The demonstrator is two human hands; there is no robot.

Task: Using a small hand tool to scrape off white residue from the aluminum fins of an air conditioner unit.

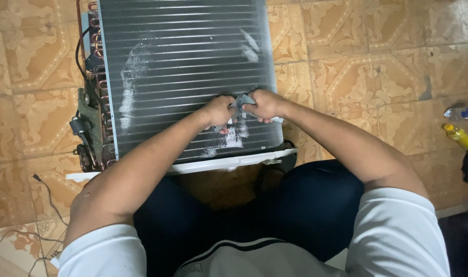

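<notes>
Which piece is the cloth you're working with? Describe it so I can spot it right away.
Find the large finned coil panel lying on the patterned tile floor. Near its lower right edge, the left hand and right hand meet. The grey cloth is the small crumpled rag bunched between them, darker than the white smears nearby.

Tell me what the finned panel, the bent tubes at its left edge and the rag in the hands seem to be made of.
Finned panel: likely thin aluminium, dull grey with fine parallel ridges and white smears. Bent tubes: probably copper, reddish-orange and shiny. Rag: soft grey cloth, creased between the left hand and right hand.
</notes>
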